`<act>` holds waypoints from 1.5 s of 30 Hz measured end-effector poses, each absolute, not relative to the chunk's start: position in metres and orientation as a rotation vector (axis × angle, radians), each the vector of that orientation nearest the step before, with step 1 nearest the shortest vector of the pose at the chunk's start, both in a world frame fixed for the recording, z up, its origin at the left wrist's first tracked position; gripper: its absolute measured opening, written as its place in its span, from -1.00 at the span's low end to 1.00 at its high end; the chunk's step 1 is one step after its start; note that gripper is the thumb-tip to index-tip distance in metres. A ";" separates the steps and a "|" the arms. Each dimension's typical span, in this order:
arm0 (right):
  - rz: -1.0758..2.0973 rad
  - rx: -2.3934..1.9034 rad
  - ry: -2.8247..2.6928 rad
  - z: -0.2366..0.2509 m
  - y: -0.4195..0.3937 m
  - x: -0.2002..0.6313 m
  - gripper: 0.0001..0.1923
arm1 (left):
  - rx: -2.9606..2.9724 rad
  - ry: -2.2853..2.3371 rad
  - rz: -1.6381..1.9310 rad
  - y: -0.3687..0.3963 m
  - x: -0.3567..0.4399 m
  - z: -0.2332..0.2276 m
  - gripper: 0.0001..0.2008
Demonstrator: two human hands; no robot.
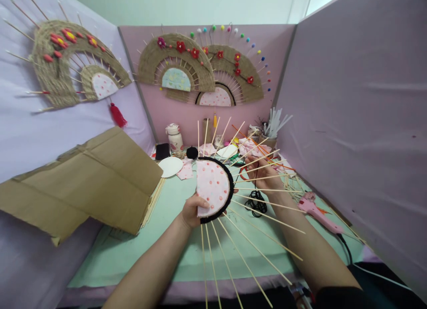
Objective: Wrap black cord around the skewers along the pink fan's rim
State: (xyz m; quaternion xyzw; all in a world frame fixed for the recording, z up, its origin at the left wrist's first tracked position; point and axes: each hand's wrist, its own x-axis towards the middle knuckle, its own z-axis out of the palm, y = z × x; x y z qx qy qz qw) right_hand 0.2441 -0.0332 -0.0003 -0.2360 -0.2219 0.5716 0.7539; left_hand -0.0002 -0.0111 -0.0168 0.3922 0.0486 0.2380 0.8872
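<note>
My left hand [191, 211] grips a half-round fan [213, 189] by its lower corner, thumb on the front. Pink cloth with red dots covers the fan's face, and black yarn rims its curved edge. Thin wooden sticks [260, 251] spread out from that edge, mostly to the right and downward. Behind the sticks, my right hand [263, 172] is raised with its fingers closed on a strand of black yarn. From there the strand hangs down to a loose tangle of black yarn [256, 204] on the table. The sticks partly cover the right fingers.
A pink glue gun [318, 214] with a cable lies at right. Cardboard [83, 180] leans at left beside a bundle of sticks [153, 202]. A white oval [171, 166], a bottle [174, 138] and cloth scraps [253, 146] sit farther back. Decorated fans [176, 55] hang on the partition.
</note>
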 end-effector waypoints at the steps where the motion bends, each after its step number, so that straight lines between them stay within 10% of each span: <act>1: 1.252 -0.516 -0.487 0.000 -0.034 0.245 -0.91 | 0.818 0.104 0.495 -0.011 0.000 -0.016 -0.18; 45: 1.276 -0.625 -0.429 -0.001 -0.031 0.258 -0.95 | 0.807 0.135 0.536 -0.011 -0.001 -0.012 -0.18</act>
